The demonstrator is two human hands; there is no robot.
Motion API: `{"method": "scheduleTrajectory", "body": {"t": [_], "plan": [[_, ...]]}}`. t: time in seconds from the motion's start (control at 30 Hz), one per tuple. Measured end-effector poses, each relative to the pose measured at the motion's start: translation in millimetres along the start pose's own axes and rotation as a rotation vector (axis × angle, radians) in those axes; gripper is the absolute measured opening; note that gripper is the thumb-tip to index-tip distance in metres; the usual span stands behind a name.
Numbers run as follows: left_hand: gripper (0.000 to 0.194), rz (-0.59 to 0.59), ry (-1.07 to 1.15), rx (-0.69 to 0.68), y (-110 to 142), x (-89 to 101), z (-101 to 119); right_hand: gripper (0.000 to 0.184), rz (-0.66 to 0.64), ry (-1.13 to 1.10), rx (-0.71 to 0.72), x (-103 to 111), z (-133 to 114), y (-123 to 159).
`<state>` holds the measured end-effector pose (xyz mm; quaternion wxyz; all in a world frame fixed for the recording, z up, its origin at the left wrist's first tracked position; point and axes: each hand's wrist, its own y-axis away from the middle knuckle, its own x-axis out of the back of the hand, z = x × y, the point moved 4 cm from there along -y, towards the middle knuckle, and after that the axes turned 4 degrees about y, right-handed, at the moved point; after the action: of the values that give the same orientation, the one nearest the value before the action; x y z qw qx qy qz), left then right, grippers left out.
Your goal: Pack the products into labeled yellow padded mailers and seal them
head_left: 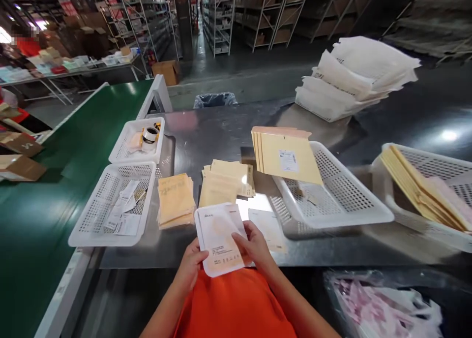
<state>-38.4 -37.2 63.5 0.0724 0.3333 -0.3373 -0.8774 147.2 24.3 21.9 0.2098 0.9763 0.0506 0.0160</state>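
Observation:
A flat white packet [223, 237] with printed text is held near the table's front edge, in front of my orange top. My left hand [192, 266] grips its lower left edge, thumb on the face. On its right side my right hand [254, 244] is closed, thumb over the front and fingers partly hidden behind. Another pale flat packet [264, 225] lies on the table just beyond my right hand. Stacked yellowish padded envelopes [224, 178] lie directly behind the held packet. To their left sits a pile of orange-tan envelopes [176, 200].
Left, a white basket [77, 237] holds paper slips; a smaller basket [114, 153] holds tape. Labelled mailers [291, 153] lean over a white basket [368, 212]. White pouches [354, 77] are piled behind. A green conveyor [73, 146] runs left; a co-worker's orange sleeve [27, 119] shows beyond.

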Motion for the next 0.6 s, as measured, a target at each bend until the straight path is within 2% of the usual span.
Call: {"method": "scheduleTrajectory", "body": {"t": [0.1, 0.2, 0.27, 0.33, 0.37, 0.4, 0.47, 0.5, 0.53, 0.6], "plan": [[0.056, -0.01, 0.006, 0.015, -11.7, -5.0, 0.0, 0.061, 0.024, -0.144, -0.047, -3.4, 7.9, 3.2], [0.064, 0.048, 0.018, 0.017, -28.6, -8.5, -1.6, 0.07, 0.068, -0.199, -0.032, -11.3, 13.2, 8.2], [0.066, 0.099, 0.014, 0.012, -39.4, -9.1, -3.2, 0.066, 0.025, -0.156, -0.023, -10.6, 12.0, 1.7], [0.065, 0.167, 0.019, 0.051, -47.5, -4.7, -5.7, 0.056, -0.019, 0.015, 0.017, 7.8, 1.3, -16.2], [0.065, 0.199, 0.024, 0.086, -50.1, 0.2, -7.0, 0.05, 0.019, 0.17, 0.062, 27.4, -8.4, -28.1], [0.067, 0.215, 0.025, 0.129, -52.1, 6.5, -8.3, 0.045, 0.116, 0.376, 0.098, 54.1, -19.8, -40.8], [0.073, 0.221, 0.002, 0.195, -55.1, 23.5, -9.3, 0.035, 0.427, 0.838, 0.101, 121.2, -43.2, -64.2], [0.078, 0.221, -0.028, 0.215, -56.8, 33.4, -9.1, 0.031, 0.561, 1.041, -0.005, 156.8, -49.6, -74.6], [0.083, 0.244, -0.077, 0.212, -58.9, 44.0, -8.0, 0.03, 0.616, 1.117, -0.1, 189.2, -52.0, -84.6], [0.09, 0.331, -0.2, 0.165, -63.8, 62.0, -4.6, 0.027, 0.618, 1.185, -0.266, 240.7, -47.4, -101.2]]}}
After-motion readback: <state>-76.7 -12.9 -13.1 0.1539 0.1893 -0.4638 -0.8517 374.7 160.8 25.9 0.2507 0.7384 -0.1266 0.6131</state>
